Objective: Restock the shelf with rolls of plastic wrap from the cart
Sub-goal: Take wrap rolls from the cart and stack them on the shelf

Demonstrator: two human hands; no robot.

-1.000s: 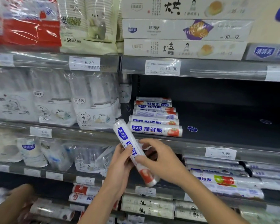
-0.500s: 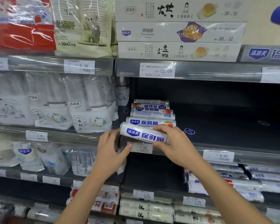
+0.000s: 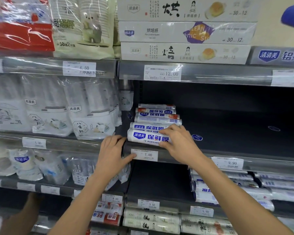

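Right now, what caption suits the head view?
Right hand grips white plastic wrap roll on dark shelf; left hand touches its edge.

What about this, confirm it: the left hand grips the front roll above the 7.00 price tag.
Wrong hand: in the head view the right hand grips the front roll above the 7.00 price tag; the left hand holds nothing.

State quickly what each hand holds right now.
Left hand: open, resting on the grey shelf edge.
Right hand: gripping the white, blue-labelled plastic wrap roll.
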